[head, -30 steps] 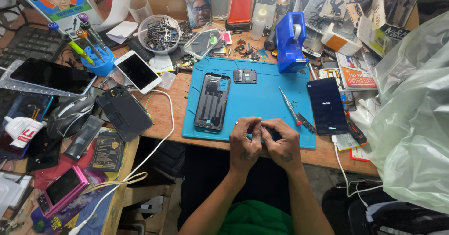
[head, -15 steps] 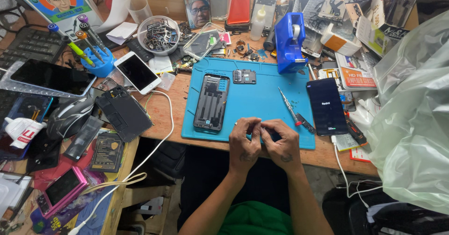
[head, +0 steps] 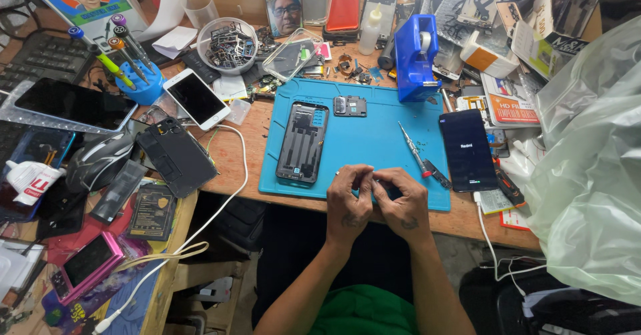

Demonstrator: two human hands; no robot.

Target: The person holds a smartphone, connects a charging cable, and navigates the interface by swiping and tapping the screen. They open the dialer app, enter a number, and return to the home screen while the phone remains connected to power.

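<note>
I see both hands meet at the blue rubber work mat's [head: 374, 141] near edge, left hand [head: 348, 205] and right hand [head: 402, 208] pinching something too small to tell, beside the opened black phone body [head: 304, 143].

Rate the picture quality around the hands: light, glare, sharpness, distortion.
Head view: even overhead light, soft shadows; the flat blue rubber work mat is sharp. The left hand and right hand meet over something too small to resolve. Mild glare on the clear plastic bag; wide-angle bending at the edges.
</note>
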